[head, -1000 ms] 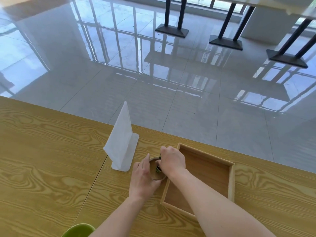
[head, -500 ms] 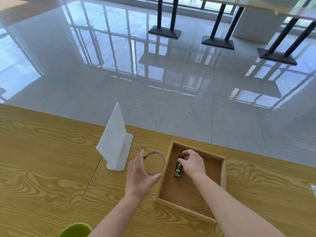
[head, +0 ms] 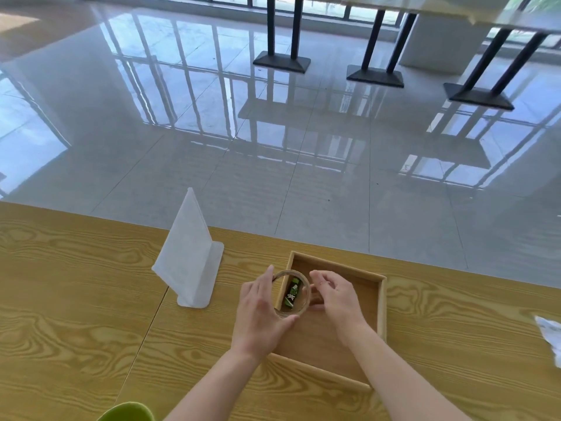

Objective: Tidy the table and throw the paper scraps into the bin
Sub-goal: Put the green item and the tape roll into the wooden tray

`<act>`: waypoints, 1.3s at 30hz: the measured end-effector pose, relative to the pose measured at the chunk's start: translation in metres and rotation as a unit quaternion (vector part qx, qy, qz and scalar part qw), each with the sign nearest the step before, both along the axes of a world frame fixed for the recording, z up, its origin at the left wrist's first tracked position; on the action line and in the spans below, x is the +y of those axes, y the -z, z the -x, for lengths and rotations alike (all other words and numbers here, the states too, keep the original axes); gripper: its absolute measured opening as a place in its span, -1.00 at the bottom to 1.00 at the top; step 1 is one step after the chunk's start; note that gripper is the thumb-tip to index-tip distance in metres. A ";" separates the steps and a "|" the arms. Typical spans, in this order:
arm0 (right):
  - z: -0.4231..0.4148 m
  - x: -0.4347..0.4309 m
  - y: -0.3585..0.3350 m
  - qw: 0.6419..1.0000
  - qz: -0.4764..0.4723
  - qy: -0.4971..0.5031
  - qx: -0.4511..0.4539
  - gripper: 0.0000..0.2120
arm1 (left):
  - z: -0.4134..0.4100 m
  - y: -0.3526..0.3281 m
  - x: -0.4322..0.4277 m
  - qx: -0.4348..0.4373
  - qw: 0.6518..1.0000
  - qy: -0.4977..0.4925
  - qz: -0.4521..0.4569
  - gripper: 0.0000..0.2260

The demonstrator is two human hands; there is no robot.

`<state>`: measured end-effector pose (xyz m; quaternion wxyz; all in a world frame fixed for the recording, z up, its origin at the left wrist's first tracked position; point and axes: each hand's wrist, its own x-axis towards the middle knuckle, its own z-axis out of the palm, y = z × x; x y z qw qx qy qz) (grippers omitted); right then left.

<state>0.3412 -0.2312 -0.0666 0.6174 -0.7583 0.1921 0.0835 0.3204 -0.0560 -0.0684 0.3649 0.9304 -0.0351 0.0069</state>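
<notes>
A shallow wooden tray [head: 382, 302] lies on the wooden table [head: 76, 299] near its far edge. My left hand [head: 261, 311] holds a clear tape roll [head: 306, 302] over the tray's left wall. Through the ring shows a small green and black packet [head: 292, 292] lying inside the tray. My right hand [head: 337, 294] hovers over the tray with its fingers apart, fingertips close to the roll's right side, holding nothing. A crumpled white paper scrap [head: 551, 337] lies at the right edge of the view.
A white standing sign holder [head: 189, 259] stands left of the tray. The rim of a green object [head: 129, 413] shows at the bottom edge. Beyond the table's far edge is glossy tiled floor with black table bases [head: 282, 60].
My right hand put the green packet into the tray and let go of it. My left hand lifted the tape roll rightwards over the tray's left wall. The camera view shifted slightly.
</notes>
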 end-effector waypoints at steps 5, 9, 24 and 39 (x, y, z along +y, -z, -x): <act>0.022 -0.024 0.009 0.996 0.090 -0.001 0.003 -0.71 | 0.000 0.007 -0.031 -0.014 0.996 0.074 -0.048 -0.04; 0.024 -0.046 0.020 0.990 0.127 0.039 0.043 -0.72 | 0.003 0.014 -0.032 -0.010 0.990 0.092 -0.108 -0.12; 0.026 -0.042 0.032 0.920 0.365 -0.144 0.002 -0.17 | -0.044 0.013 -0.022 -0.023 0.948 0.169 -0.271 -0.64; 0.001 -0.033 0.041 0.900 0.408 -0.141 -0.049 -0.28 | -0.055 0.022 -0.030 -0.019 0.953 0.128 -0.273 -0.79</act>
